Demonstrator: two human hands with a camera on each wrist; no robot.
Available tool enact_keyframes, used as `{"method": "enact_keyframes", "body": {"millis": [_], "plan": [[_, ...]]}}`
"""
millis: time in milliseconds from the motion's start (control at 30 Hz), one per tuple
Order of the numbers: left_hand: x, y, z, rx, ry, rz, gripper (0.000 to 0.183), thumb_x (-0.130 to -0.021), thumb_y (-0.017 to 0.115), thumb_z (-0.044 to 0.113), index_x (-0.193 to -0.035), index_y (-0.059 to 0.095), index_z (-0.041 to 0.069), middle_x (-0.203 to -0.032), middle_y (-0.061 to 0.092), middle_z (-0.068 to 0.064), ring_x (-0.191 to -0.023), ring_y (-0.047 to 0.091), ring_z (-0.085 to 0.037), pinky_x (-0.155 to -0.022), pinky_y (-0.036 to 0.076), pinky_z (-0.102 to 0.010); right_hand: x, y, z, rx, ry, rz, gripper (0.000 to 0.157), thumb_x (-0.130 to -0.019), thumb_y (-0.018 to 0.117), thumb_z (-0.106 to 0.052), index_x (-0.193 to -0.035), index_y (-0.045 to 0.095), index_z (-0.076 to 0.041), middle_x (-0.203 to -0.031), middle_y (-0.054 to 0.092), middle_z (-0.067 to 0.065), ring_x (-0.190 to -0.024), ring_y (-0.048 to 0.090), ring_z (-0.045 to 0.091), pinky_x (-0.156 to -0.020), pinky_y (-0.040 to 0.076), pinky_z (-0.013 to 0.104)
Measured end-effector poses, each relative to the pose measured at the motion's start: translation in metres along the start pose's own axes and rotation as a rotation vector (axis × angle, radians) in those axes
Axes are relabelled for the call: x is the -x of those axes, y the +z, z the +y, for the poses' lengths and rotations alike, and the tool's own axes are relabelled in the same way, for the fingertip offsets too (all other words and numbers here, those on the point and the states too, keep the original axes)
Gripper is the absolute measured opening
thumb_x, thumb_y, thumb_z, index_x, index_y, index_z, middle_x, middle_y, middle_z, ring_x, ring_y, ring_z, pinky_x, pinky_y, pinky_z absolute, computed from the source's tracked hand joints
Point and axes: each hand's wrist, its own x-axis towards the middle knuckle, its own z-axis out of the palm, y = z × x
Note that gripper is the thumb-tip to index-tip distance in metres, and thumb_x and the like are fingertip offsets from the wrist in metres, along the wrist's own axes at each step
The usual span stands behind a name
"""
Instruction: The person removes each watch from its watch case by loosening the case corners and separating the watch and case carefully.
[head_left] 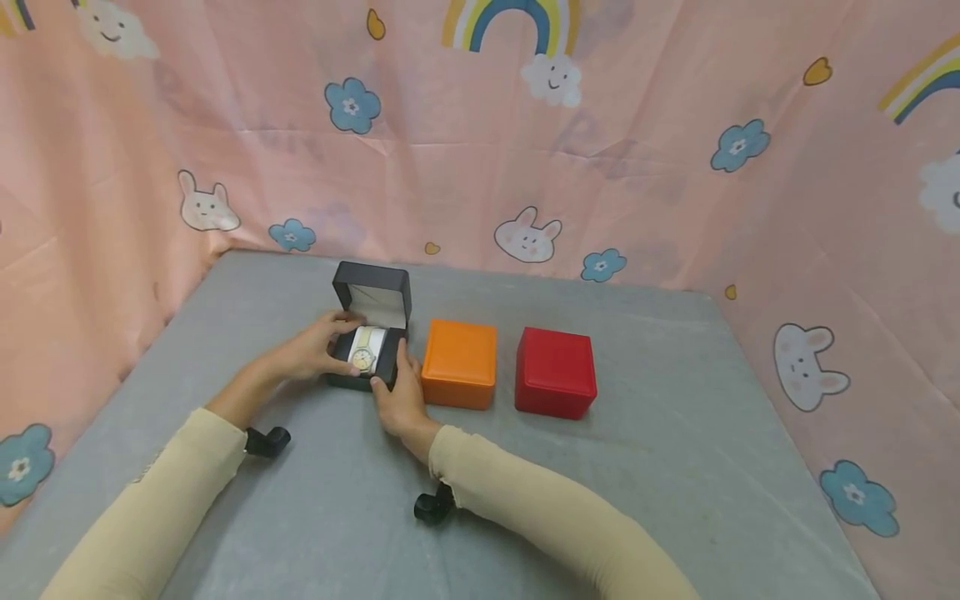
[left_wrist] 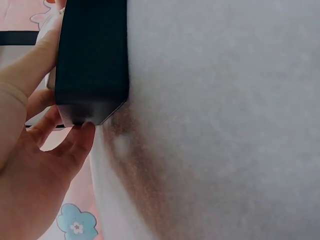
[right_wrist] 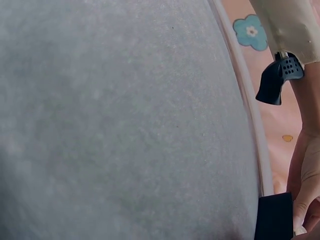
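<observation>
A dark watch box (head_left: pixel 349 382) stands on the grey cloth at the left of the table, its lid (head_left: pixel 372 275) raised to show a pale lining. Inside, a watch (head_left: pixel 363 359) with a pale yellow strap is wrapped round a white cushion (head_left: pixel 377 339). My left hand (head_left: pixel 313 346) holds the box's left side, its thumb reaching over the front edge beside the watch. On the opposite side my right hand (head_left: pixel 401 397) grips the front right corner, thumb at the front and fingers along the side. The left wrist view shows fingertips (left_wrist: pixel 86 131) against the box's end.
Just right of the watch box sits a closed orange box (head_left: pixel 459 364), with a closed red box (head_left: pixel 555 372) farther right. A pink patterned curtain (head_left: pixel 420 183) hangs behind the grey table (head_left: pixel 652 467). Black camera mounts (head_left: pixel 267 442) hang from both wrists.
</observation>
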Motion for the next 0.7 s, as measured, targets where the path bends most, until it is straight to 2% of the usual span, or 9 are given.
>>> {"method": "enact_keyframes", "body": {"millis": [233,467,700], "plan": [[0.0012,0.0023,0.002,-0.071,0.015,0.031,0.081,-0.086,0.082,0.019,-0.151,0.04,-0.005,-0.155,0.03,-0.033,-0.137,0.039,-0.05,-0.104,0.046,-0.062,0.0,-0.0007,0.0007,-0.019,0.012,-0.009,0.074,-0.103,0.057,-0.011,-0.164,0.014,-0.013,-0.164,0.025,0.018,-0.153,0.028,0.031,-0.125,0.025,0.047],[0.002,0.0026,0.0048,-0.129,0.026,0.043,0.08,-0.085,0.083,0.023,-0.149,0.044,-0.004,-0.153,0.033,-0.035,-0.139,0.037,-0.053,-0.112,0.032,-0.069,0.0015,-0.0009,0.0009,-0.022,0.008,-0.009,0.074,-0.103,0.057,-0.01,-0.164,0.015,-0.012,-0.164,0.025,0.018,-0.153,0.029,0.031,-0.125,0.025,0.047],[-0.0003,0.0011,0.0088,-0.203,0.061,0.02,0.081,-0.084,0.084,0.024,-0.146,0.045,-0.009,-0.149,0.039,-0.035,-0.137,0.04,-0.054,-0.112,0.033,-0.067,0.0012,-0.0012,0.0022,-0.029,-0.001,-0.004,0.073,-0.103,0.056,-0.01,-0.163,0.015,-0.012,-0.164,0.025,0.019,-0.153,0.029,0.031,-0.125,0.026,0.047]]}}
